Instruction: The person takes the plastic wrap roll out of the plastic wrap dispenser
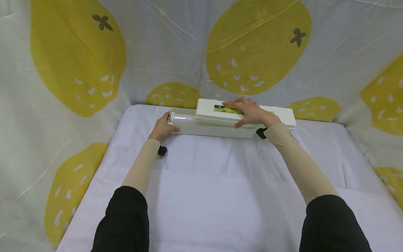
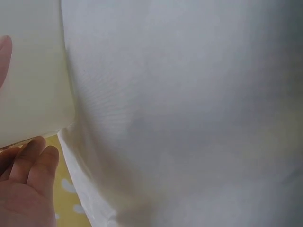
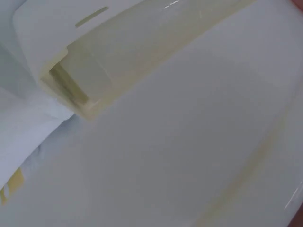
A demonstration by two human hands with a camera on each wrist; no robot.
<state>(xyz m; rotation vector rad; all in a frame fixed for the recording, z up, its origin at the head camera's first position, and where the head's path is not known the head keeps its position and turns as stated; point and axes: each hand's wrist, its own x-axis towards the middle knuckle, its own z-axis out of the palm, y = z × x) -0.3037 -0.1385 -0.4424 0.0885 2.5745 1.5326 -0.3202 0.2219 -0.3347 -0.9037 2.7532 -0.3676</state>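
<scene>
A box point(image 1: 214, 131) is lying on the surface point(image 1: 204, 196). Inside, a roll point(image 1: 183, 119) is showing left of the lid point(image 1: 211, 112).

Two arms point(image 1: 303, 168) in black-and-beige sleeves point(image 1: 122, 217) reached across the white-clothed worktop point(image 1: 204, 196); the bare left grip point(image 1: 161, 128) curled nearer the far left corner, the bare right grip point(image 1: 252, 112) arched, thumb apart, along the far edge.

Looks like a makeshift, fabric-lined setup: white curtain point(image 1: 163, 45) printed with big yellow fruit point(image 1: 258, 49) hangs behind and beside a white-covered tabletop point(image 1: 204, 199). Home, lab or office, can't tell.
</scene>
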